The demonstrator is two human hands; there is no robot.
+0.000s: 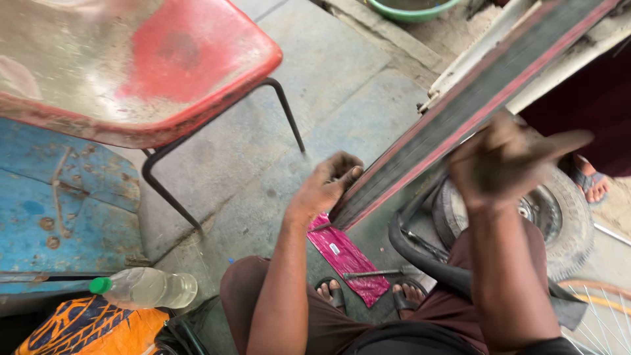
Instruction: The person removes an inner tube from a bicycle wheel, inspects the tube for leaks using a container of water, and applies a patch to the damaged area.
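A long flattened black rubber strip with red edges (486,85) runs diagonally from the upper right down to the middle. My left hand (328,184) grips its lower end, fingers curled on the edge. Further up the strip is my right hand (506,158), blurred by motion; it lies against the strip, but its grip is unclear. A black inner tube (420,253) loops beside my right knee.
A worn red plastic chair (151,66) on black metal legs stands at upper left, over a blue metal box (59,210). A clear bottle with a green cap (148,288) lies on orange cloth. A small wheel (559,210), a magenta packet (348,258), a metal tool (374,273) and another person's sandalled foot (591,187) are nearby.
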